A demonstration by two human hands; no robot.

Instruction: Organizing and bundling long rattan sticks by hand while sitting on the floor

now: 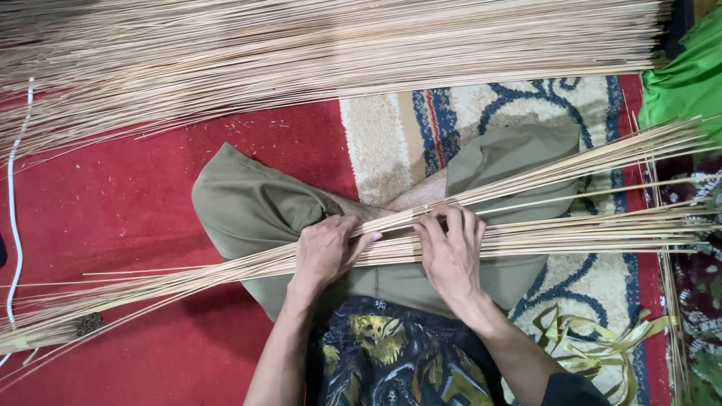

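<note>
A long bundle of thin pale sticks point(579, 233) lies across my lap, fanning out to the right and tapering to a bound end at the lower left. My left hand point(325, 252) rests on the bundle near its middle, fingers curled over the sticks. Beside it, my right hand point(451, 252) presses on the same bundle, fingertips pinching a few sticks at its top edge. I sit cross-legged in olive shorts point(252, 207).
A large heap of the same sticks point(323, 53) spreads across the top. Red carpet point(113, 203) lies to the left, a patterned rug point(406, 135) under my legs. Yellow-green strips point(583, 346) lie at the lower right, green cloth point(688, 75) at the upper right, a white cable point(13, 210) at left.
</note>
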